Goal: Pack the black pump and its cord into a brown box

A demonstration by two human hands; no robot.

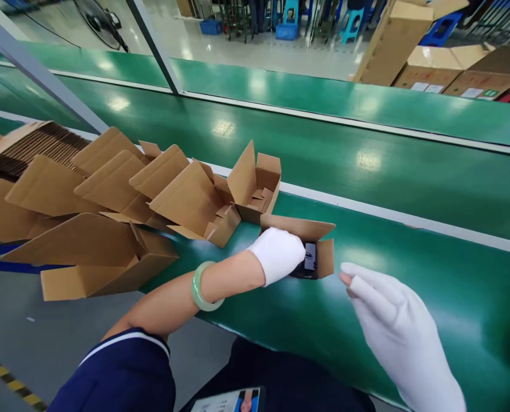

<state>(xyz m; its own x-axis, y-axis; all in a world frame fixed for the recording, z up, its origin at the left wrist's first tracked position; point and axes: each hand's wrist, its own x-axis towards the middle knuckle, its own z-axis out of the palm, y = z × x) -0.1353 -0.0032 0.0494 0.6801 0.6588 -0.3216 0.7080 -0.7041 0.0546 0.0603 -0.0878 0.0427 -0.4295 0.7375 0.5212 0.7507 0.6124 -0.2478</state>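
Left glove, right glove: white. Boxes: brown. Bangle: pale green. Sleeve: navy, white stripe. Worktop: green. Divider: white. Floor tape: striped yellow and black.

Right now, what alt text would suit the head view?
A white-gloved left hand reaches over an open cardboard box containing a dark item; the gloved right hand hovers nearby above a green surface. More open boxes crowd the left.
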